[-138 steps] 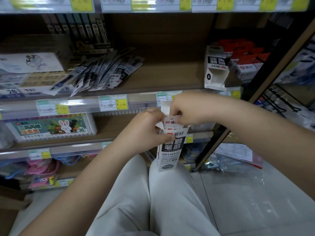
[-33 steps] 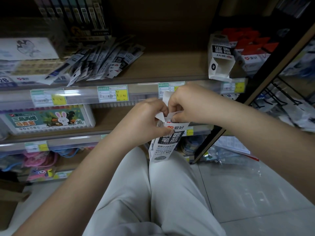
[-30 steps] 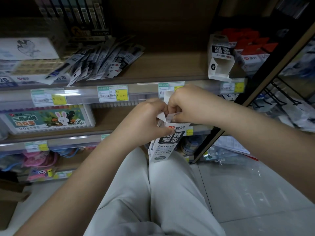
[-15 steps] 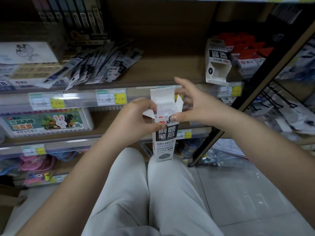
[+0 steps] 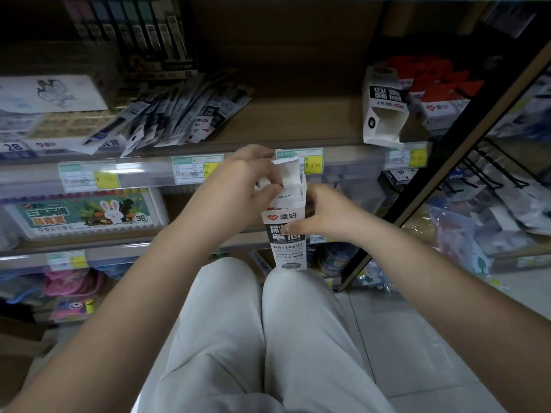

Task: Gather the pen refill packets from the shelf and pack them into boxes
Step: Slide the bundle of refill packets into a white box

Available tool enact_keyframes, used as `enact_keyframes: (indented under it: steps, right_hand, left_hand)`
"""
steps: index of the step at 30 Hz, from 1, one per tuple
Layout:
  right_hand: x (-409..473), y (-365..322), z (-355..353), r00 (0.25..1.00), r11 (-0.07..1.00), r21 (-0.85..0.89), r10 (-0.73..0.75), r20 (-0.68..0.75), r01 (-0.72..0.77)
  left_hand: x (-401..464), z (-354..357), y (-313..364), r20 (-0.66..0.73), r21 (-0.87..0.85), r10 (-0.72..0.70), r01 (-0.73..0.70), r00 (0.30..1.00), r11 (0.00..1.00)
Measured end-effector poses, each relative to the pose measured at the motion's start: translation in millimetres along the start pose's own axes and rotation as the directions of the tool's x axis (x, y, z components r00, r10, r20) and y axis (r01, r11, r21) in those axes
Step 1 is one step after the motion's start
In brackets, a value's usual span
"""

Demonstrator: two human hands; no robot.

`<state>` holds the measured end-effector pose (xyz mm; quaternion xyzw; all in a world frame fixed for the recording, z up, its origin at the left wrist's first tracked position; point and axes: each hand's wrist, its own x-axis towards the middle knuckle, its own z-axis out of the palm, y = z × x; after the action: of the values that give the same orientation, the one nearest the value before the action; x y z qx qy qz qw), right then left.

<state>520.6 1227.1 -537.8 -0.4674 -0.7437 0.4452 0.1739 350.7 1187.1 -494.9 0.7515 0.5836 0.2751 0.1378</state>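
A tall white refill box (image 5: 288, 251) with black lettering stands upright on my knee, its top flaps open. My left hand (image 5: 238, 189) pinches the flaps at the box's top. My right hand (image 5: 323, 217) grips the box's right side around the middle. A heap of pen refill packets (image 5: 179, 114) lies fanned out on the wooden shelf (image 5: 298, 123) above and to the left. A second white box (image 5: 383, 107) stands open-ended at the shelf's right end.
Red-and-white boxes (image 5: 435, 93) sit beside the second box. A crayon case with a rabbit picture (image 5: 86, 214) lies on the lower shelf. A black frame post (image 5: 441, 153) slants down on the right. My legs in pale trousers (image 5: 253, 338) fill the foreground.
The box's top flaps have come open and the box stands straighter. My right hand slid from the top down to its side; my left hand rose onto the flaps.
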Motion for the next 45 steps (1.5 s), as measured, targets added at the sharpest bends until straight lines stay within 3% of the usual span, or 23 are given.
enact_keyframes:
  steps: [4,11,14,16,18,26,30,37,45]
  right_hand:
    - [-6,-3,-2,1.000,1.000,0.001,-0.023,0.011,0.023]
    - [-9,-3,0,1.000,1.000,-0.005,-0.014,0.007,0.014]
    - [-8,-2,2,0.999,1.000,-0.007,-0.019,-0.033,0.019]
    - [-8,-2,3,0.998,1.000,-0.003,-0.029,-0.050,0.029]
    - [-8,-2,4,0.998,1.000,-0.006,-0.029,-0.052,0.029]
    - [-11,-7,6,0.999,0.999,-0.041,-0.025,-0.038,0.024]
    - [-12,-9,5,0.999,0.997,-0.077,-0.025,-0.029,0.023]
    - [-6,-3,8,0.999,0.998,-0.061,0.003,-0.054,-0.006]
    - [-2,-2,3,0.998,0.998,-0.052,0.021,-0.054,-0.024]
  left_hand:
    - [3,-6,3,0.046,0.067,0.027,-0.030,0.999,0.997]
    - [10,-24,17,0.270,0.203,0.025,-0.082,0.963,0.976]
    - [4,-20,23,0.145,0.482,0.255,-0.293,0.956,0.826]
    - [-1,-16,22,0.120,0.547,0.352,-0.358,0.928,0.757]
    - [-3,-12,17,0.162,0.556,0.359,-0.386,0.919,0.736]
    - [4,-7,13,0.297,0.347,0.138,-0.241,0.945,0.906]
    - [11,-12,18,0.364,0.287,0.066,-0.179,0.929,0.941]
    - [30,-18,30,0.609,0.307,-0.053,-0.173,0.791,0.936]
    - [48,-22,42,0.711,0.328,-0.180,-0.094,0.680,0.940]
